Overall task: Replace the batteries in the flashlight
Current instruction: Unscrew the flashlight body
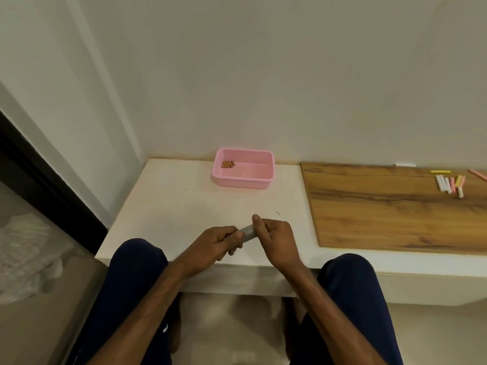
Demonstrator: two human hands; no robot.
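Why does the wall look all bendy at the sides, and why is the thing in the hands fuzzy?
Head view: the wide-angle lens bends straight lines near the edges; the grey flashlight, gripped by the left hand and right hand, looks soft, probably from motion; lighting is dim and even, with no glare.

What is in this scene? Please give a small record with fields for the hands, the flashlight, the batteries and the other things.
left hand: left hand grips one end of the flashlight
right hand: right hand grips the other end
flashlight state: grey, held above the white table; open or closed cannot be told
batteries: batteries lie in the pink basket, at its far left corner
basket place: on the table, near the wall
other things: chalk sticks on the wooden board, to the right
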